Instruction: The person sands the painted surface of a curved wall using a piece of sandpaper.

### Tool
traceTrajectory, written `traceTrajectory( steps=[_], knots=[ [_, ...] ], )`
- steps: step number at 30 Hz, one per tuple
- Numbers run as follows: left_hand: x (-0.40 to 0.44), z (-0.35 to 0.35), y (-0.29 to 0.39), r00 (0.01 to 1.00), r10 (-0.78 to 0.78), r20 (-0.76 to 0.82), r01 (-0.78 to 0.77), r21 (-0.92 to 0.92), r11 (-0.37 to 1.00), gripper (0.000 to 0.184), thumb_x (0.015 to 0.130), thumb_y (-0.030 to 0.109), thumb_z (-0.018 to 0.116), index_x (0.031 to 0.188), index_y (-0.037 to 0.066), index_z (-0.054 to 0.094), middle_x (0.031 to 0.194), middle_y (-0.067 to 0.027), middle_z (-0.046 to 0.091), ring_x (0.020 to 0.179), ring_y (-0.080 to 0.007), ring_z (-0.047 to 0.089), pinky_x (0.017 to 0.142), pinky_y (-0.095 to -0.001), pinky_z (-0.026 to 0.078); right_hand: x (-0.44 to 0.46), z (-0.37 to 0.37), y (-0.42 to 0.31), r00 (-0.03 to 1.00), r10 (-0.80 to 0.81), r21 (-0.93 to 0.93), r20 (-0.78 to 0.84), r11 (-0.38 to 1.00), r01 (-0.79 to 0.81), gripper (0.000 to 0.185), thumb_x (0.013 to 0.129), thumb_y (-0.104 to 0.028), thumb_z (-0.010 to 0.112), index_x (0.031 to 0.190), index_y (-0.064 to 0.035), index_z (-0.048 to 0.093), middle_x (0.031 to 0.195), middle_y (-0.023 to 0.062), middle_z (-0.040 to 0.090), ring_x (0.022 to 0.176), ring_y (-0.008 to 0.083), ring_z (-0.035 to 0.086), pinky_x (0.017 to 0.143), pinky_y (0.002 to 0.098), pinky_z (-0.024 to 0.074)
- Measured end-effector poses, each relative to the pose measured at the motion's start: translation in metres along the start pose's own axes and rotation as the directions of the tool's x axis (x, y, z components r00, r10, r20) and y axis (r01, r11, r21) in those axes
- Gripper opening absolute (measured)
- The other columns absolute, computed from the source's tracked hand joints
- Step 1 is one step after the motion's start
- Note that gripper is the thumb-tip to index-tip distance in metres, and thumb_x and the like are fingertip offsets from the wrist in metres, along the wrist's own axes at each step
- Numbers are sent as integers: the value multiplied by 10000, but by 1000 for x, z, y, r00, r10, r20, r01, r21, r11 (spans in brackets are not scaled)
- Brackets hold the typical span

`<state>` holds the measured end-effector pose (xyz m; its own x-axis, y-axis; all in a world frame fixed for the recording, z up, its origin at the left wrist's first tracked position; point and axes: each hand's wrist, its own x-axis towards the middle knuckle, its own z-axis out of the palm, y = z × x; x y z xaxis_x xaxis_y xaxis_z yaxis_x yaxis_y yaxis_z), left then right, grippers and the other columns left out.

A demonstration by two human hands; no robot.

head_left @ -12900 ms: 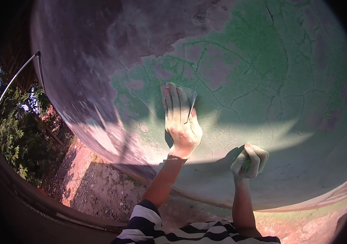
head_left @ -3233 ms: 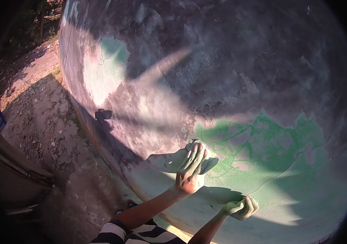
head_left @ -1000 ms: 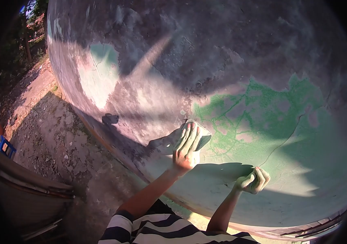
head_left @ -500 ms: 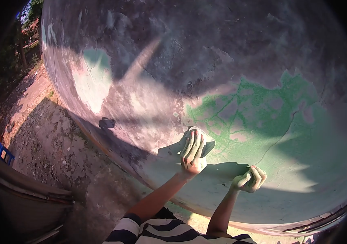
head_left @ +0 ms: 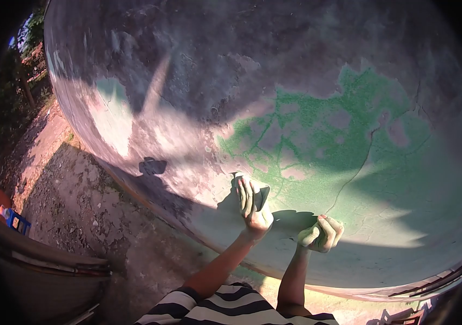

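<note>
A large rounded surface [head_left: 274, 49], dark grey above and coated pale green below, fills most of the view. On it is a brighter green cracked patch [head_left: 317, 130]. My left hand [head_left: 254, 206] presses a thin, flat grey-green sheet [head_left: 262, 194] against the surface at the patch's lower left edge, fingers together and pointing up. To its right my right hand [head_left: 322, 234] is curled close to the pale green coating, just under a long crack; what it holds, if anything, is hidden in the fingers.
Stony ground [head_left: 85, 200] lies below left, with a blue stool [head_left: 18, 222] on it. Another rounded object [head_left: 47, 281] with a ridged rim stands at the lower left. Trees are at the upper left, and a wooden frame [head_left: 404, 316] is at the lower right.
The surface's markings have shifted left in view since a second ago. My left hand still presses the sheet, now seen narrower, and sits nearer my right hand, which stays curled.
</note>
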<state>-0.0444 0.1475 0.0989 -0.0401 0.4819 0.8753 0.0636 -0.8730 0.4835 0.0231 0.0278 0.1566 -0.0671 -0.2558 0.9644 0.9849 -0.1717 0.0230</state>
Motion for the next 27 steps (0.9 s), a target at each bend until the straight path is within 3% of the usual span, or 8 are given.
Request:
traceTrajectory(
  steps=[7, 10, 12, 17, 18, 23, 25, 27],
  knots=[
    [34, -1, 6, 997, -67, -48, 63, -88, 994, 486, 994, 106, 429, 1406, -150, 402, 1498, -374, 324, 1408, -535, 300, 1154, -570, 245, 5, -59, 6, 945, 282, 97, 167, 949, -301, 169, 824, -133, 571, 822, 23, 636, 759, 97, 580, 712, 207, 502, 653, 344, 407],
    [52, 1, -2, 977, -210, -26, 204, -146, 968, 444, 994, 84, 413, 1367, -154, 448, 1498, -371, 329, 1415, -524, 294, 1162, -546, 239, 22, -98, 31, 958, 263, -70, 113, 964, -257, 134, 821, -79, 556, 842, 31, 629, 803, 89, 553, 793, 208, 499, 699, 330, 408],
    [52, 8, -1, 907, -420, 33, 405, -346, 847, 419, 987, 48, 413, 1348, -158, 466, 1483, -370, 354, 1423, -514, 286, 1175, -519, 223, 29, -112, 42, 958, 281, -98, 61, 956, -275, 131, 819, -64, 545, 841, 34, 629, 806, 90, 551, 802, 211, 505, 708, 333, 413],
    [4, 27, 58, 991, -78, -112, 81, 24, 996, 449, 979, 55, 448, 1348, -200, 426, 1441, -394, 388, 1365, -548, 361, 1146, -565, 283, 30, -114, 62, 983, 183, -136, 35, 975, -177, 143, 813, -54, 533, 807, 55, 627, 798, 96, 543, 793, 215, 519, 702, 342, 426],
    [4, 24, 74, 991, -59, -118, 50, -80, 996, 451, 971, 59, 465, 1333, -208, 437, 1439, -401, 383, 1368, -553, 353, 1140, -582, 285, 26, -113, 67, 983, 180, -125, 37, 977, -175, 143, 813, -54, 533, 807, 55, 627, 798, 96, 543, 793, 215, 519, 702, 342, 426],
    [17, 19, 66, 996, -24, -90, 25, 2, 1000, 417, 970, 54, 463, 1307, -193, 479, 1412, -402, 420, 1356, -549, 379, 1131, -566, 308, 14, -112, 82, 997, 62, -161, -36, 985, -67, 159, 792, -106, 556, 744, 33, 614, 775, 104, 563, 712, 227, 533, 652, 341, 414],
    [13, 30, 59, 969, -218, -113, 191, -208, 959, 425, 974, 59, 446, 1319, -187, 471, 1447, -394, 381, 1381, -538, 348, 1139, -562, 294, 17, -107, 79, 998, 58, -142, -38, 988, -63, 161, 790, -112, 558, 743, 29, 617, 769, 105, 565, 712, 227, 537, 640, 341, 411],
    [-1, 34, 78, 982, -169, -91, 153, -159, 975, 437, 955, 55, 452, 1322, -181, 475, 1452, -379, 389, 1383, -531, 350, 1140, -563, 291, 18, -106, 76, 998, 51, -142, -44, 988, -57, 163, 789, -119, 560, 741, 25, 619, 763, 106, 568, 712, 227, 540, 627, 341, 408]
  ],
)
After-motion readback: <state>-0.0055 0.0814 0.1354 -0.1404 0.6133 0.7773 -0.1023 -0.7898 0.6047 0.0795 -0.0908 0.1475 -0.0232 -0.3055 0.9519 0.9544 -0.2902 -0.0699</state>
